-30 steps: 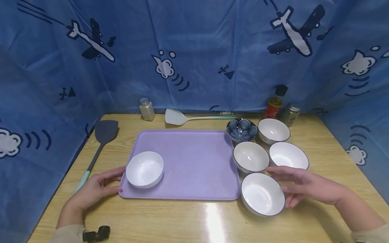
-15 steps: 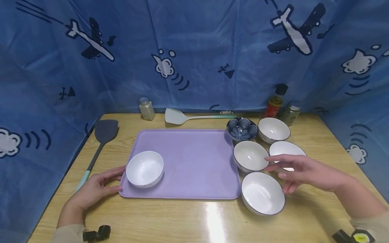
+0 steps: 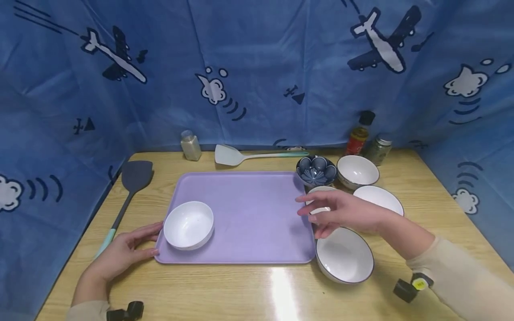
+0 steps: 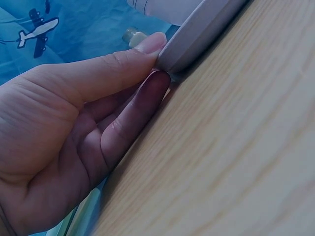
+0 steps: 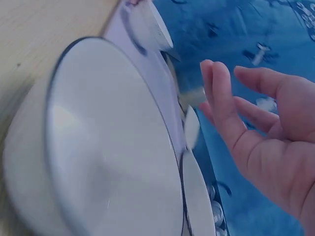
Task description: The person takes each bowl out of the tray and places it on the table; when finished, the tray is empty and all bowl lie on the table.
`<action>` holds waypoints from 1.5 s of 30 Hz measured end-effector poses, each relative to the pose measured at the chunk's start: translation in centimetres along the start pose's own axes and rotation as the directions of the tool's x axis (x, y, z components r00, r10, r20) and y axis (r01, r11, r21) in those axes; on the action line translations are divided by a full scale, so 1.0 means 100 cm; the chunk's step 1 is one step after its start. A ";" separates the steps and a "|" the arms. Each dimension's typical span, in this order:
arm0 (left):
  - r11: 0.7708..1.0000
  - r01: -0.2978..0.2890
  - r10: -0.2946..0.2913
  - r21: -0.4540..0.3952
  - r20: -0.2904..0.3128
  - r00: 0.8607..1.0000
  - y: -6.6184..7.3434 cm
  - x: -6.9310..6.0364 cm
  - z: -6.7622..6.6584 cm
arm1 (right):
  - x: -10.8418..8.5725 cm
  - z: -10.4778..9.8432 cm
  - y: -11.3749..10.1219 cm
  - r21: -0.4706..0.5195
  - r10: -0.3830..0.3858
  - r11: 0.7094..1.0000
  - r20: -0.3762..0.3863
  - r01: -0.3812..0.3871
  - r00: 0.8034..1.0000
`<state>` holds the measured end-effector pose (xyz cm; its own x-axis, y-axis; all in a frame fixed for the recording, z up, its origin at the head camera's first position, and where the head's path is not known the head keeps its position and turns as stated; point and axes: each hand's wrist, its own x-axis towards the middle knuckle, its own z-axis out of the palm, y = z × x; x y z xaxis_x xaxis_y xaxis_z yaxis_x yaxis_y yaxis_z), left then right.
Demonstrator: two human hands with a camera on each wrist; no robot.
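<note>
A lilac tray [image 3: 257, 214] lies on the wooden table with a plain white bowl [image 3: 188, 225] near its left end. My left hand [image 3: 122, 252] pinches the tray's front left corner; in the left wrist view the thumb [image 4: 147, 45] is at the rim and a finger lies under it. My right hand [image 3: 345, 211] hovers, fingers loosely spread and holding nothing, over a cream bowl [image 3: 321, 189] that it partly covers. In front of it stands a white dark-rimmed bowl [image 3: 347, 258], large in the right wrist view. Another white bowl [image 3: 379, 198] is behind my right wrist.
Behind stand a dark-blue petal-patterned bowl [image 3: 316, 173] and a white bowl [image 3: 357, 171]. A sauce bottle [image 3: 358, 136] and jar [image 3: 378, 149] are behind them. A pale spatula [image 3: 229, 156] and a shaker [image 3: 190, 146] lie along the back; a dark spatula [image 3: 136, 176] is left.
My right hand has risen from beside the front dark-rimmed bowl and moved left over the cream bowl toward the tray. My left hand stays at the tray's corner.
</note>
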<state>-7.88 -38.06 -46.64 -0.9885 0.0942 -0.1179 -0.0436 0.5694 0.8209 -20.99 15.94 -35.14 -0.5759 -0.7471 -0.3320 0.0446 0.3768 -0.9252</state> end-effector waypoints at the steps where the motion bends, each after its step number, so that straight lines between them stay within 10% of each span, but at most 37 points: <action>1: 1.000 -0.004 0.004 -0.006 0.002 1.000 0.000 0.000 0.000 | 0.006 0.004 -0.003 0.006 0.002 1.000 -0.005 -0.002 1.000; 16: 0.998 -0.060 0.061 -0.020 0.005 0.998 -0.004 0.000 -0.001 | 0.097 0.057 -0.040 0.073 0.019 0.997 0.043 -0.022 0.999; 29: 1.000 0.012 -0.011 0.027 -0.005 1.000 0.002 0.000 0.001 | 0.174 0.114 -0.049 0.130 0.060 0.990 0.011 -0.060 0.998; 45: 0.999 -0.033 0.033 -0.008 -0.014 0.999 -0.001 0.000 0.002 | 0.196 0.147 -0.038 0.173 0.010 0.985 0.009 -0.012 1.000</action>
<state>-7.82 -37.96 -46.88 -0.9913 0.1018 -0.0829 -0.0118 0.5592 0.8289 -20.42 -8.18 -40.81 -0.5682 -0.7480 -0.3430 0.1918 0.2850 -0.9391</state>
